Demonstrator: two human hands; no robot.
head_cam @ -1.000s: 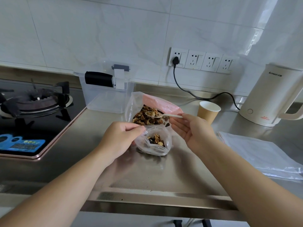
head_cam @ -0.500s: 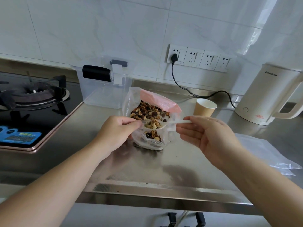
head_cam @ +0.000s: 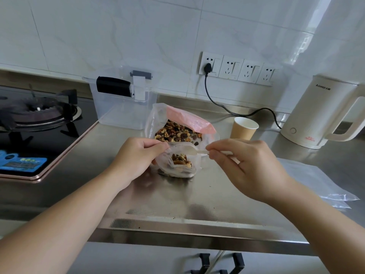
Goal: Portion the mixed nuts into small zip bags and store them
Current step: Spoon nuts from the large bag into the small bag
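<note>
A brushed stainless-steel countertop (head_cam: 197, 194) runs across the scene, its near edge a folded lip above a cabinet front. Bare steel lies between the hands and that near edge. On the left, the black glass gas hob (head_cam: 39, 139) borders the work area; on the right lie flat clear plastic bags (head_cam: 316, 180).

Both forearms reach in from the near corners. The left hand (head_cam: 136, 157) pinches the rim of a small clear zip bag (head_cam: 177, 165), thumb and forefinger closed on the plastic, holding its mouth open. The right hand (head_cam: 243, 165) pinches the handle of a white plastic spoon (head_cam: 194, 150), whose bowl sits at the small bag's mouth. A few mixed nuts lie in the bottom of that bag.

Just behind stands a larger clear bag with a pink strip (head_cam: 177, 123), open and full of mixed nuts (head_cam: 177, 133). Farther back are a clear plastic storage box (head_cam: 120, 107), a brown paper cup (head_cam: 244, 128) and a cream electric kettle (head_cam: 320, 113) bearing small lettering too blurred to read.
</note>
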